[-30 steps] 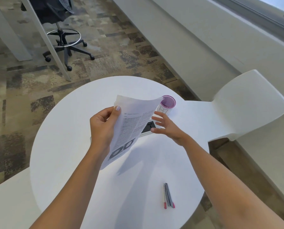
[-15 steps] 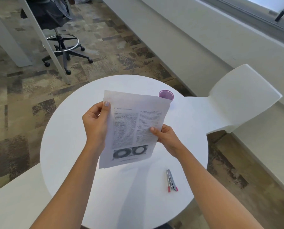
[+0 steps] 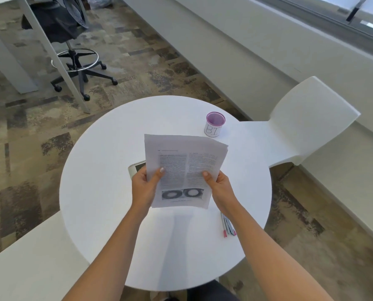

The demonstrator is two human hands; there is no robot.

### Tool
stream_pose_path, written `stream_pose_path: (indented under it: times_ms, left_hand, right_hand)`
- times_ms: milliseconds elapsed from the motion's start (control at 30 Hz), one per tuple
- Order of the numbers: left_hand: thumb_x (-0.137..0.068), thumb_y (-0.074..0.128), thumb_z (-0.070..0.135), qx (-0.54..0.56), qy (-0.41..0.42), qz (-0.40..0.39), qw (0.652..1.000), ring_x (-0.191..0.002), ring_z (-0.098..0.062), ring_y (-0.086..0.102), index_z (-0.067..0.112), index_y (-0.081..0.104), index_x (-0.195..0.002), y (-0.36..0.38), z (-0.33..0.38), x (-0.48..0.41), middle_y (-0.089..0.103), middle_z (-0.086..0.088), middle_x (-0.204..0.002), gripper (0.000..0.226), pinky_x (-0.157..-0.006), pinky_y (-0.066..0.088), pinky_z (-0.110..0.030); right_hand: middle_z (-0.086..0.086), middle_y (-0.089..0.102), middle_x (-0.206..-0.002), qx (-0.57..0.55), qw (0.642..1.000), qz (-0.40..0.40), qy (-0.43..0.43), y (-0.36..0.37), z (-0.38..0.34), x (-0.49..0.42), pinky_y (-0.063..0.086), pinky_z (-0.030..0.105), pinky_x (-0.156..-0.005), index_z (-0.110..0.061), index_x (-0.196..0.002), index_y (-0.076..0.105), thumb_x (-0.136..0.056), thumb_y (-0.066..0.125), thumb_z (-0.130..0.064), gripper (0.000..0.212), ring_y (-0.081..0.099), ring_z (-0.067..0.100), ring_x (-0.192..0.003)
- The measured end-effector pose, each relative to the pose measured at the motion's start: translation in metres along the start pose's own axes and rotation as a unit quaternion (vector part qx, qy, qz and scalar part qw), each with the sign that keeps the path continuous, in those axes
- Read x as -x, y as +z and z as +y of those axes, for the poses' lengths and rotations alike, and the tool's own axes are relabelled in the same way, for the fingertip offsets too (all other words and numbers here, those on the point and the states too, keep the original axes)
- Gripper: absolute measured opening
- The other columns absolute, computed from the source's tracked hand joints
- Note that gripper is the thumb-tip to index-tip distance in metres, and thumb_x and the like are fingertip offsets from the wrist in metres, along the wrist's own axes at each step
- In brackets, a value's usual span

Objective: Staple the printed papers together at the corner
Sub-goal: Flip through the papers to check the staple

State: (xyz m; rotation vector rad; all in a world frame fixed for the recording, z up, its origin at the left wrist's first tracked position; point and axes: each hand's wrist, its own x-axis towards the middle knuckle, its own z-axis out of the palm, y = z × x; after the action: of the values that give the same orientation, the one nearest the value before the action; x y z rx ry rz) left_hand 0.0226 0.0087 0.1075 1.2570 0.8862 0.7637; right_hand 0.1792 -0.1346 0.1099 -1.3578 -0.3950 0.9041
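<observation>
Both hands [image 3: 145, 187] around printed papers [image 3: 184, 170]

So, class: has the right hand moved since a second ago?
Yes. The right hand left the spot near the cup and now grips the papers' right edge.

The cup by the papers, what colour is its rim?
Purple rim, white body, on the cup, seen from the head view.

A round white counter [image 3: 107, 192] carries a purple-rimmed cup [image 3: 215, 124] lettered "BI" at its far side and a few pens [image 3: 228, 227] lying together near its right edge. A white moulded chair [image 3: 307, 120] stands to the right. A black office stool [image 3: 72, 51] sits on patterned carpet [image 3: 137, 51] beyond.
</observation>
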Motion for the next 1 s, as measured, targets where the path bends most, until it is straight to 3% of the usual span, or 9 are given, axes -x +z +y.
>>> stream_pose_path:
  times_ms: [133,233,333,433,567,667,733,867,1000]
  left_hand:
    - [-0.087,0.07,0.017,0.029,0.008,0.019,0.999,-0.092,-0.008,0.07,0.015,0.071,-0.106,-0.003,-0.017,0.003,0.076,0.011,-0.097,0.019,-0.077,0.054,-0.017]
    - [-0.087,0.07,0.017,0.017,0.013,0.029,0.999,-0.086,-0.003,0.066,0.017,0.07,-0.103,-0.003,-0.027,0.004,0.074,0.011,-0.096,0.016,-0.072,0.049,-0.012]
    - [-0.088,0.07,0.019,0.001,-0.004,0.024,1.0,-0.083,0.003,0.066,0.014,0.068,-0.109,0.0,-0.036,0.005,0.073,0.005,-0.1,0.022,-0.069,0.048,-0.008]
    - [-0.088,0.069,0.019,0.009,-0.006,0.027,1.0,-0.085,0.001,0.067,0.011,0.068,-0.111,0.001,-0.039,0.004,0.073,0.003,-0.101,0.024,-0.07,0.049,-0.011]
    - [-0.089,0.068,0.021,0.012,0.008,0.022,1.0,-0.084,0.0,0.066,0.011,0.069,-0.11,0.001,-0.033,-0.003,0.072,0.009,-0.095,0.023,-0.071,0.05,-0.014]
    - [-0.089,0.068,0.022,0.025,0.013,0.017,0.999,-0.084,-0.002,0.066,0.01,0.069,-0.111,0.003,-0.03,-0.002,0.073,0.01,-0.094,0.025,-0.071,0.052,-0.015]
    - [-0.087,0.071,0.023,0.035,0.017,0.02,0.999,-0.082,-0.002,0.067,0.011,0.07,-0.108,0.003,-0.029,-0.001,0.074,0.013,-0.09,0.025,-0.068,0.052,-0.014]
    - [-0.082,0.075,0.026,0.047,0.017,0.02,0.999,-0.08,-0.002,0.068,0.014,0.071,-0.102,0.005,-0.031,0.004,0.075,0.014,-0.086,0.024,-0.065,0.052,-0.015]
    - [-0.076,0.074,0.034,0.058,0.006,0.018,0.998,-0.08,-0.005,0.068,0.011,0.07,-0.105,0.01,-0.032,0.009,0.074,0.008,-0.089,0.038,-0.066,0.052,-0.015]
  right_hand:
    - [-0.002,0.074,-0.112,0.019,1.0,0.008,0.006,0.001,0.007,0.01,0.054,0.016,-0.079,-0.015,-0.118,0.066,-0.099,0.053,-0.021,0.023,0.069,0.012,-0.102]
    - [0.0,0.075,-0.106,0.046,0.999,0.017,0.02,0.002,0.012,0.013,0.053,0.017,-0.076,-0.019,-0.111,0.068,-0.1,0.052,-0.024,0.019,0.07,0.012,-0.095]
    - [0.001,0.069,-0.117,0.102,0.994,0.015,0.028,0.003,0.021,0.015,0.049,0.019,-0.084,-0.018,-0.125,0.06,-0.1,0.052,-0.025,0.027,0.065,0.013,-0.105]
    - [-0.002,0.064,-0.123,0.139,0.99,0.02,0.018,0.003,0.031,0.017,0.045,0.014,-0.084,-0.019,-0.134,0.052,-0.1,0.051,-0.02,0.033,0.059,0.01,-0.112]
    - [-0.007,0.068,-0.111,0.137,0.989,0.064,0.007,0.005,0.031,0.015,0.045,0.015,-0.081,-0.021,-0.12,0.059,-0.102,0.048,-0.019,0.022,0.062,0.014,-0.107]
    - [-0.018,0.07,-0.102,0.125,0.989,0.075,-0.007,0.005,0.026,0.016,0.048,0.013,-0.077,-0.035,-0.105,0.062,-0.101,0.05,-0.022,0.018,0.066,0.005,-0.098]
    - [-0.015,0.072,-0.104,0.117,0.99,0.07,-0.022,0.003,0.024,0.017,0.052,0.015,-0.079,-0.037,-0.107,0.062,-0.097,0.057,-0.024,0.017,0.067,0.003,-0.098]
    - [-0.003,0.069,-0.116,0.11,0.99,0.072,-0.045,-0.002,0.025,0.02,0.055,0.027,-0.089,-0.025,-0.124,0.057,-0.095,0.062,-0.024,0.029,0.065,0.012,-0.107]
    - [-0.007,0.069,-0.112,0.114,0.99,0.074,-0.027,-0.001,0.032,0.021,0.054,0.02,-0.081,-0.03,-0.116,0.057,-0.098,0.057,-0.023,0.02,0.065,0.01,-0.105]
